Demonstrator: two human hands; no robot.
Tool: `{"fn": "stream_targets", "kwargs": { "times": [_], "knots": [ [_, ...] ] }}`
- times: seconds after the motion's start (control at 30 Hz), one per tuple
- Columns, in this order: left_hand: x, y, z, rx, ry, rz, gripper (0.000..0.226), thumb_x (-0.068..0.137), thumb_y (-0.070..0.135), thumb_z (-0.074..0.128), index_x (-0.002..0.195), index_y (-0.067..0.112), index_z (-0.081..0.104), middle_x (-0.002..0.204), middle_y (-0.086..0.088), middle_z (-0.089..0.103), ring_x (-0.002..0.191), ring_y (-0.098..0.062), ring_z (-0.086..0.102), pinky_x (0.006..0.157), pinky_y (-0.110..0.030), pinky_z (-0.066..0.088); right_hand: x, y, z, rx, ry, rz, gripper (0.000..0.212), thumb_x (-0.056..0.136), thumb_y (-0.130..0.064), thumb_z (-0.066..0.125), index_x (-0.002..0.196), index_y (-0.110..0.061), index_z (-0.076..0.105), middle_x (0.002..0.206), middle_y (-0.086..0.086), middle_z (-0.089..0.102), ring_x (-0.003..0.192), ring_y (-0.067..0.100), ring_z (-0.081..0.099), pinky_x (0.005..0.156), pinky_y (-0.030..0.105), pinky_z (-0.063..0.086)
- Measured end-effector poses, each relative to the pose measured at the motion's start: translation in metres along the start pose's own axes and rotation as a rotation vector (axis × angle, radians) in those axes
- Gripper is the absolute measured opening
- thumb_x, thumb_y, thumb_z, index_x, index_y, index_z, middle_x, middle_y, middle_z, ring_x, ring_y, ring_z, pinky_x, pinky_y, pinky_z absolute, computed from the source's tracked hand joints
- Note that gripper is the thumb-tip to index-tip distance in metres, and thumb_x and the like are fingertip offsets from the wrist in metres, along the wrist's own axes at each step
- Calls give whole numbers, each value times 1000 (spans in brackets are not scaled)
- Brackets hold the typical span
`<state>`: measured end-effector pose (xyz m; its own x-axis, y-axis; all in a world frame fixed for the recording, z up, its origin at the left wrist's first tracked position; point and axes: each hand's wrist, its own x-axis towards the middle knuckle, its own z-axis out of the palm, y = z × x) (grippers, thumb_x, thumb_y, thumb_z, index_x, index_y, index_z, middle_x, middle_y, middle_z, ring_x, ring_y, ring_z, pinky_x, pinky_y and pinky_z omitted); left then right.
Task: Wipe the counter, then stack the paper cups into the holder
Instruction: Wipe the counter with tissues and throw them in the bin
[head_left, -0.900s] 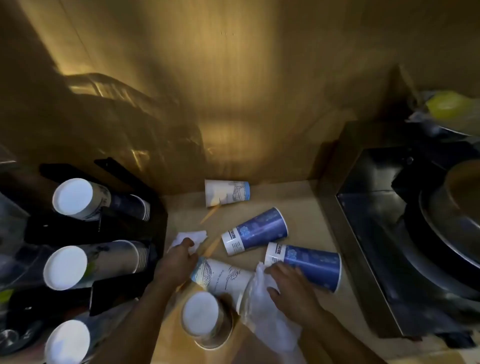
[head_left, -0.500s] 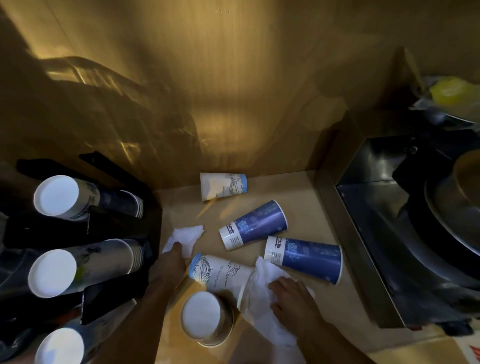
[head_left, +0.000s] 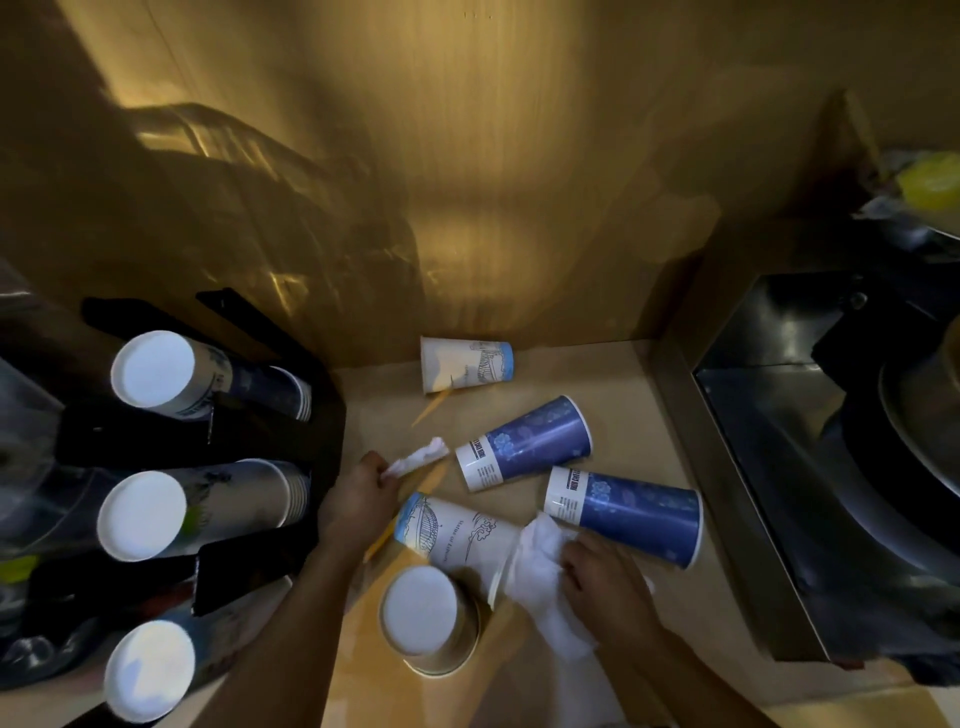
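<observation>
Several paper cups lie on the tan counter (head_left: 613, 374): a white cup (head_left: 465, 364) at the back wall, two blue cups (head_left: 524, 441) (head_left: 623, 512) on their sides, a white printed cup (head_left: 457, 535) on its side, and an upside-down cup (head_left: 428, 618) at the front. My left hand (head_left: 358, 493) pinches a small crumpled tissue (head_left: 421, 456). My right hand (head_left: 602, 577) presses a white cloth (head_left: 545, 582) onto the counter beside the printed cup. The black cup holder (head_left: 260, 441) at the left carries stacks of cups (head_left: 150, 374) (head_left: 143, 514) (head_left: 148, 670).
A dark steel sink (head_left: 810, 415) borders the counter on the right, with a large pan (head_left: 924, 415) in it. A wooden wall (head_left: 467, 182) closes the back. Thin wooden sticks (head_left: 434, 408) lie among the cups. A yellow item (head_left: 930, 179) sits at the far right.
My left hand has lifted the small tissue off the counter and holds it pinched. My right hand with the cloth slid back toward me, away from the near blue cup.
</observation>
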<state>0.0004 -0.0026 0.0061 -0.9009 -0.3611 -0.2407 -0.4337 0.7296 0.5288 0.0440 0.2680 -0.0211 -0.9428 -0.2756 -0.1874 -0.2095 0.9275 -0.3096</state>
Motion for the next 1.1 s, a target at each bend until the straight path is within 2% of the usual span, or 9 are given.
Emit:
{"fn": "stream_targets", "kwargs": {
  "times": [0.13,0.27,0.37,0.47,0.63,0.73,0.8,1.0,1.1],
  "knots": [
    [-11,23,-25,-115,99,74,13,86,19,54,85,6,59,84,-18,68,83,-36,63,71,-38,49,14,-3,-25,16,45,-100,21,91,-16,45,107,-13,57,118,4,58,110,17,50,97,29,37],
    [-33,41,-54,-191,183,121,13,87,19,58,86,7,61,76,-12,65,82,-34,63,71,-37,48,25,-19,-63,295,233,-15,9,87,-15,51,86,-11,59,93,5,59,88,22,54,77,32,41],
    [-56,51,-72,-215,268,139,15,88,21,58,83,6,59,68,-8,59,73,-32,60,64,-36,45,30,-26,-87,355,298,-124,6,87,-14,55,83,-12,58,81,2,56,77,19,52,67,31,40],
    [-84,58,-86,-288,335,130,15,88,23,58,81,10,58,72,-16,65,72,-33,62,65,-42,49,30,-35,-112,426,351,-223,3,86,-12,58,86,-12,60,77,-2,53,73,17,50,65,30,39],
    [-142,61,-99,-403,471,75,22,87,30,60,77,10,57,68,-16,66,70,-34,64,68,-50,52,20,-54,-145,546,366,-411,3,84,-9,61,86,-8,62,73,8,61,70,23,55,63,37,45],
    [-178,54,-106,-498,527,30,27,87,36,59,81,10,60,62,-3,62,57,-16,59,57,-37,48,13,-74,-155,629,360,-510,1,84,-10,61,85,-10,61,73,3,57,64,10,50,58,25,40],
    [-202,47,-111,-513,579,27,25,87,40,57,81,16,61,63,-6,62,55,-8,55,54,-27,44,5,-91,-160,670,381,-588,2,84,-8,62,84,-7,61,71,3,55,63,13,48,57,17,37],
    [-253,16,-129,-628,774,80,20,91,30,55,77,19,63,58,3,63,54,-6,58,54,-21,47,-35,-143,-165,715,470,-814,5,84,-11,63,83,-7,61,67,2,54,60,8,44,57,8,37],
    [-273,-12,-137,-660,838,109,17,90,30,55,75,26,63,59,5,65,53,-3,58,50,-12,46,-56,-176,-162,719,489,-919,8,83,-14,60,84,-6,61,67,1,54,62,9,45,57,10,38]
  ]
}}
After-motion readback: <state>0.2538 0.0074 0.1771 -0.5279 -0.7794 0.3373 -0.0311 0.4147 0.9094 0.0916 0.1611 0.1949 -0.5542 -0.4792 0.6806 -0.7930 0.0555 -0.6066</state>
